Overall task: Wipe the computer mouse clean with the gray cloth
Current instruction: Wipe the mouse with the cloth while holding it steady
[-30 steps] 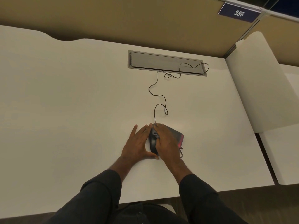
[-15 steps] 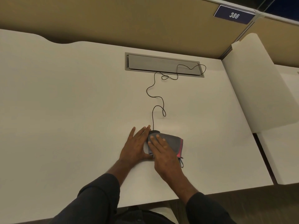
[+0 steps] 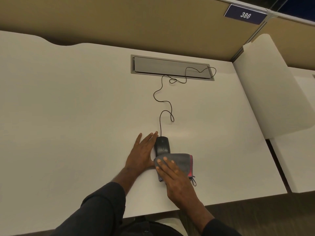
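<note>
Now the gray cloth (image 3: 177,163) had come back toward the person: half a second earlier it lay over most of the computer mouse (image 3: 162,145), and 1 second earlier the right hand (image 3: 175,176) reached right up to the mouse's front end. At this moment the cloth covered only the rear of the mouse, and the front, with its buttons and wheel, lay bare and dark on the white bench (image 3: 68,116). The right hand pressed flat on the cloth, fingers spread, its grip released rather than clenched around the fabric. The left hand (image 3: 141,154) lay open against the left flank of the mouse, palm down, bracing it without closing on it. The cable (image 3: 160,123) ran slack from the mouse's nose to the tray (image 3: 153,65) at the back of the bench. By my reading this was the return half of a front-to-back stroke over the top; the sides looked not yet wiped.
</note>
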